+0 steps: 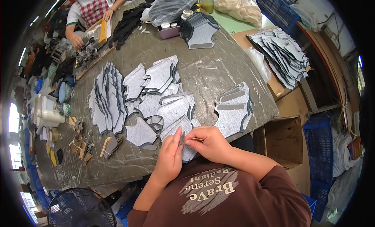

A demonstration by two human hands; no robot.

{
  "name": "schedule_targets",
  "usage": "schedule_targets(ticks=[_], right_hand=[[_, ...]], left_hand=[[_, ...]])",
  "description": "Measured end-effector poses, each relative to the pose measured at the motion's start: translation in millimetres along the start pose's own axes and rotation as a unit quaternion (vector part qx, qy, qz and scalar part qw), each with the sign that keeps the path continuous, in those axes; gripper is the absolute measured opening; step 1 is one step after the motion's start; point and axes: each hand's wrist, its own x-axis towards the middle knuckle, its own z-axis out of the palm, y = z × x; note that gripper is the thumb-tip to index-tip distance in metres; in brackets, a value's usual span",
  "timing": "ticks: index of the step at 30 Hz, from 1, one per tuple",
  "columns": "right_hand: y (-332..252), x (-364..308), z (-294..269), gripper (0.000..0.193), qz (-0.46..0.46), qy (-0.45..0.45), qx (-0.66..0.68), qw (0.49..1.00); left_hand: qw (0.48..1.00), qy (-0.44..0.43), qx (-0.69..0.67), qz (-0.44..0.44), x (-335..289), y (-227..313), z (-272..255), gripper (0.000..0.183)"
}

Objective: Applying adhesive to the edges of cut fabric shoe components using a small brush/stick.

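My left hand (170, 151) is at the table's front edge, with a small dark grey strip (182, 138) pinched between its thumb and upright fingers. Close beside it, the fingertips of my right hand (209, 142) pinch a thin brownish sliver (199, 139) against the strip; its kind is too small to tell. Beneath both hands lie overlapping light grey cut fabric pieces (174, 109) with dark edges. To the right, a small stack of similar pieces (233, 117) has grey strips across it. A bundle of small grey pieces (111, 146) lies to the left.
A fanned pile of grey pieces (107, 100) is at the left, another stack (200, 29) at the back. More pieces (279, 55) lie on cardboard at the right. A co-worker (91, 16) handles a yellow-edged frame (103, 31) across the table. A black fan (81, 209) stands below left.
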Motion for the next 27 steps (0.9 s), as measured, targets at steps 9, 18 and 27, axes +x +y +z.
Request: schedule_targets(ticks=[9,18,27], right_hand=[[3.7,-1.9,0.0,0.01,0.021,0.005,0.016,1.0],[6.2,-2.1,3.1,0.009,0.061,-0.026,0.182,0.981],[1.2,-0.9,-1.8,0.008,0.173,-0.103,0.356,0.913]], left_hand=[[0.99,-0.003,0.114,0.08,3.5,0.7,-1.7,0.052],[0.976,-0.045,-0.191,-0.092,-7.6,1.0,2.5,0.046],[0.848,-0.071,-0.503,-0.15,-19.1,-17.3,8.1,0.046]])
